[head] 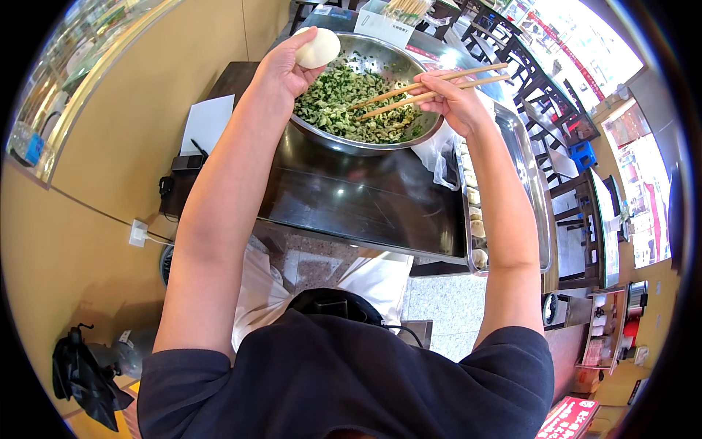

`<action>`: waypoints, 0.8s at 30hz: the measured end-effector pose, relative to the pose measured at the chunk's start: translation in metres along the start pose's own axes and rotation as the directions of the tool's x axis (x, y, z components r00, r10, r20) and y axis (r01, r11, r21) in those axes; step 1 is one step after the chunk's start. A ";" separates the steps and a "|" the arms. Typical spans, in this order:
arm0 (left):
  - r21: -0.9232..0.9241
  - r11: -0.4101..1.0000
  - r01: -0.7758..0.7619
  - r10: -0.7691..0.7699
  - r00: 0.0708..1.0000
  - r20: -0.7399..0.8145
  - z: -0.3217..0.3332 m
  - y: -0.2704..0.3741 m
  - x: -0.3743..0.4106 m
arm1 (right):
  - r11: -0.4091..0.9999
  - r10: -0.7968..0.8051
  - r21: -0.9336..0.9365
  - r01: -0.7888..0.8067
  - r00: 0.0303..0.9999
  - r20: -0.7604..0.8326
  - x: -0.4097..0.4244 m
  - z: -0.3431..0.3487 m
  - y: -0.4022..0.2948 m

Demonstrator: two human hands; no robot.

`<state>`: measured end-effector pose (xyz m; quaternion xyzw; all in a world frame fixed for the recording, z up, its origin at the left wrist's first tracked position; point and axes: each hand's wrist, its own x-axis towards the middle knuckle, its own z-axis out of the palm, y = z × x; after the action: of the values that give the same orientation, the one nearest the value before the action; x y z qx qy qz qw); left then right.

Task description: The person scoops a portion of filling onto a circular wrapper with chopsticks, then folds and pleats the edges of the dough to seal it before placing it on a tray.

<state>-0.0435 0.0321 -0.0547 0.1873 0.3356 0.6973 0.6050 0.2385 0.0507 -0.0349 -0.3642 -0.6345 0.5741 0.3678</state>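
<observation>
My left hand [288, 68] holds a round, pale dough wrapper [319, 48] over the left rim of a large stainless steel bowl [351, 146]. Chopped green and pale filling [351, 99] lies in the bowl. A pair of wooden chopsticks [460, 78] is gripped in my right hand [452, 101] at the bowl's right rim, their tips touching the filling. Below my right forearm, a metal tray [540, 219] carries a row of filled dumplings [476, 228] along its left side; the forearm hides part of the tray.
The bowl stands on a dark, glossy table [356, 192]. A crumpled clear plastic bag [439, 159] lies between bowl and tray. Behind the bowl is a white box [384, 27] with bundled sticks. White paper [207, 123] and a small black device [187, 163] sit to the left, near the wall.
</observation>
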 end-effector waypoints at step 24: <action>0.103 0.993 -0.063 0.066 0.997 -0.031 0.004 -0.001 -0.008 | 0.980 0.127 0.153 -0.124 0.992 -0.010 0.022 0.036 0.011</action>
<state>-0.0388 0.0251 -0.0513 0.2168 0.3750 0.7015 0.5659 0.1971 0.0546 -0.0476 -0.3800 -0.5610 0.6391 0.3637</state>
